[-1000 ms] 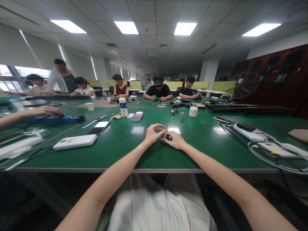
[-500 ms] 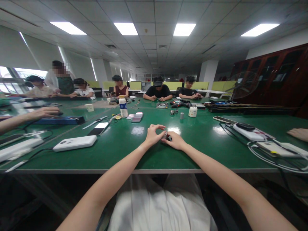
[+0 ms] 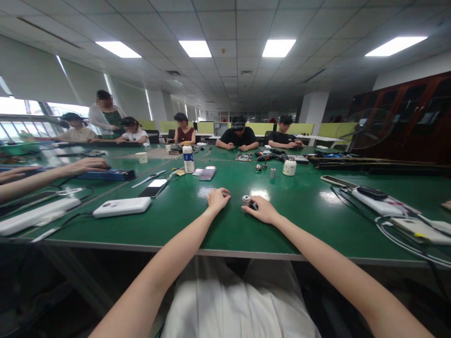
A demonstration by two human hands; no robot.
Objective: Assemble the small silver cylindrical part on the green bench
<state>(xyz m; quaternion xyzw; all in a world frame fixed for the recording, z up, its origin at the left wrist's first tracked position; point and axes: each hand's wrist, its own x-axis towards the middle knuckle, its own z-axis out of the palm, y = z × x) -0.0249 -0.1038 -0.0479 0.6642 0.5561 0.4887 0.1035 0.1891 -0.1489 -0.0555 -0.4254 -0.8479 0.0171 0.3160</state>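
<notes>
A small silvery metal cylinder (image 3: 246, 200) stands upright on the green table, with a round opening or ring on its top face. My right hand (image 3: 262, 209) is closed round its right side, thumb in front and fingers behind. To the left, apart from the cylinder, my left hand (image 3: 218, 199) rests low over the table. Its fingers are loosely bent and hold nothing that I can see. Farther off stand a second small metal cylinder (image 3: 272, 173) and some small shiny metal parts (image 3: 259, 167).
A white bottle with a blue label (image 3: 188, 158) and a squat white jar (image 3: 289, 167) stand beyond my hands. At left lie a white power bank (image 3: 122, 207) and a phone (image 3: 154, 188). Cables and a power strip (image 3: 380, 201) lie at right. A co-worker's hand (image 3: 89, 165) is at left.
My left hand has come away from the metal cylinder and moved left. My right hand stays at the cylinder, whose top now shows. The camera view has shifted slightly.
</notes>
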